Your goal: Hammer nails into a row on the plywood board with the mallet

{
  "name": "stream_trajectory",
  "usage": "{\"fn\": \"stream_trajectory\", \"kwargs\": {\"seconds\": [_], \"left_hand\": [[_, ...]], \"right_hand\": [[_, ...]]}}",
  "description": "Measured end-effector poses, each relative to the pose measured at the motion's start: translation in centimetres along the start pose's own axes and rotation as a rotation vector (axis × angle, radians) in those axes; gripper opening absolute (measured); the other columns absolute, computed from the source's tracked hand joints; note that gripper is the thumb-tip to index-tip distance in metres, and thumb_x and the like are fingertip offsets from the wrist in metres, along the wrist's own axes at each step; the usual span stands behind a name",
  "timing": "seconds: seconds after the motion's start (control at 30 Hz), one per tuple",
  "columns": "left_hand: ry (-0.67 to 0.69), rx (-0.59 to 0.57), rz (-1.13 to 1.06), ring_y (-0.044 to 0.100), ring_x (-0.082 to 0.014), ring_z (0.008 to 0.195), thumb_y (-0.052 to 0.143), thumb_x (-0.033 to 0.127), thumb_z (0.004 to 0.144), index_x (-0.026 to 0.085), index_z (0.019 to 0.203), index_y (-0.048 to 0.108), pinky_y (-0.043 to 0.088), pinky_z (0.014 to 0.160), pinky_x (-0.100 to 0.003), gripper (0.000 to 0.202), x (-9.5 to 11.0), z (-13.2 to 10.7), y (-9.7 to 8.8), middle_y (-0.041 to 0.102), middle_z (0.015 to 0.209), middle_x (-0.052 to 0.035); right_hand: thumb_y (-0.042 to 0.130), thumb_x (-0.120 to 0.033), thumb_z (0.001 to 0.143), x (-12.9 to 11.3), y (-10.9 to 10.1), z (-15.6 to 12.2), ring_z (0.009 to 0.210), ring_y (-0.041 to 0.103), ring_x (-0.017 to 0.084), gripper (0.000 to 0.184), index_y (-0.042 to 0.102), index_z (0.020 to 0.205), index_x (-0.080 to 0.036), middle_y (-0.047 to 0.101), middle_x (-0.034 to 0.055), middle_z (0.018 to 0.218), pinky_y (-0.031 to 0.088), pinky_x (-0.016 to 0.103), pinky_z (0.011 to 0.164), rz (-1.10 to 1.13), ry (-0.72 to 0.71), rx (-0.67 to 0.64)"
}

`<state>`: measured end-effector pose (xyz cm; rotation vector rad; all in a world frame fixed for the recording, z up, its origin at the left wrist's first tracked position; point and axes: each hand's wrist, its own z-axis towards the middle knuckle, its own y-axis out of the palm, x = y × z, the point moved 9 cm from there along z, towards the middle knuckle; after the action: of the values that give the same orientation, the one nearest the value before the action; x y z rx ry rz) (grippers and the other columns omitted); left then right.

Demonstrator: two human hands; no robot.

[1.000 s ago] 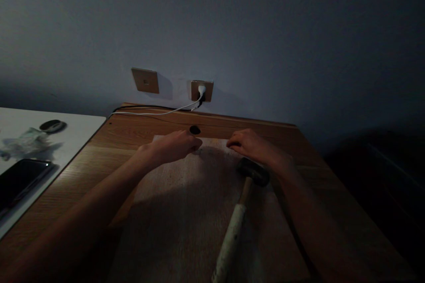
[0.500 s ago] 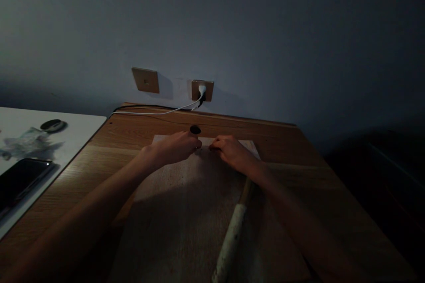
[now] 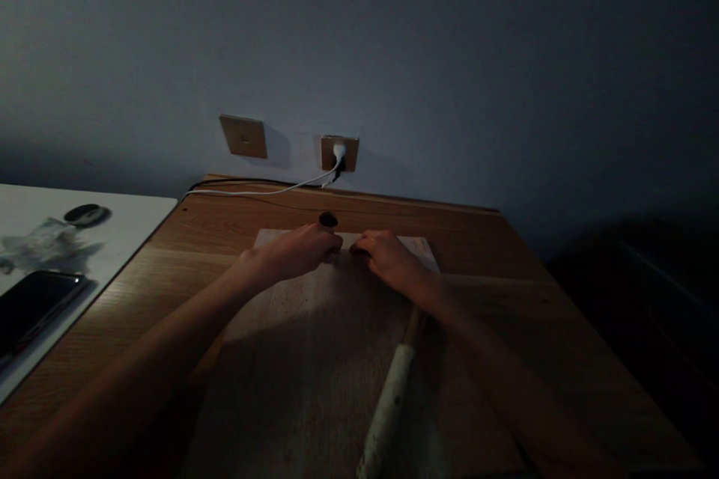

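Observation:
My left hand is closed around an upright tool with a dark round top. The tool's shaft is hidden in the fist, so its kind does not show. To its right, my right hand hangs low over the far part of a pale wooden board, fingers bent and pinched together. What they hold, if anything, is too dark to make out. A wooden handle with a whitish wrapped grip lies on the board, its far end hidden beneath my right forearm.
The board rests on a brown wooden table against the wall. Two wall plates sit behind, one with a white plug and cables. At left, a white table bears a phone, clear plastic packaging and a dark round object.
Both hands stay nearly in place over the far part of the board. The whole view has shifted very slightly.

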<state>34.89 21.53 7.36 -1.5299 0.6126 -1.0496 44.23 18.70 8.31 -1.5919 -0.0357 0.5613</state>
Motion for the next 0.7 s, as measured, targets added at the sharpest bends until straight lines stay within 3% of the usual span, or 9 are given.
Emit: {"fn": "stream_trajectory", "kwargs": {"seconds": [0.2, 0.53, 0.7], "left_hand": [[0.020, -0.019, -0.075, 0.069, -0.0176, 0.076, 0.053, 0.005, 0.090, 0.015, 0.089, 0.071, 0.047, 0.068, -0.027, 0.021, -0.10, -0.10, -0.04, 0.072, 0.086, -0.0074], [-0.051, -0.005, 0.005, 0.070, -0.0195, 0.079, 0.056, 0.005, 0.088, 0.016, 0.092, 0.071, 0.048, 0.068, -0.026, 0.019, -0.20, 0.02, -0.09, 0.072, 0.089, -0.0076], [-0.014, -0.008, 0.005, 0.070, -0.0193, 0.080, 0.053, 0.005, 0.088, 0.016, 0.092, 0.072, 0.049, 0.070, -0.026, 0.022, -0.49, -0.05, 0.13, 0.072, 0.090, -0.0079]], "right_hand": [[0.053, 0.007, 0.085, -0.05, 0.02, -0.01, 0.093, 0.070, 0.019, 0.036, 0.080, 0.099, -0.011, 0.077, 0.0129, 0.101, 0.049, 0.028, 0.089, 0.024, 0.008, -0.010], [0.054, 0.004, 0.086, 0.21, 0.42, 0.17, 0.093, 0.071, 0.019, 0.035, 0.080, 0.100, -0.013, 0.078, 0.0119, 0.100, 0.050, 0.027, 0.088, 0.021, -0.016, -0.001], [0.053, 0.009, 0.082, -0.03, 0.28, 0.17, 0.095, 0.071, 0.019, 0.040, 0.080, 0.103, -0.011, 0.078, 0.0122, 0.102, 0.051, 0.027, 0.089, 0.020, -0.054, 0.009]]}}
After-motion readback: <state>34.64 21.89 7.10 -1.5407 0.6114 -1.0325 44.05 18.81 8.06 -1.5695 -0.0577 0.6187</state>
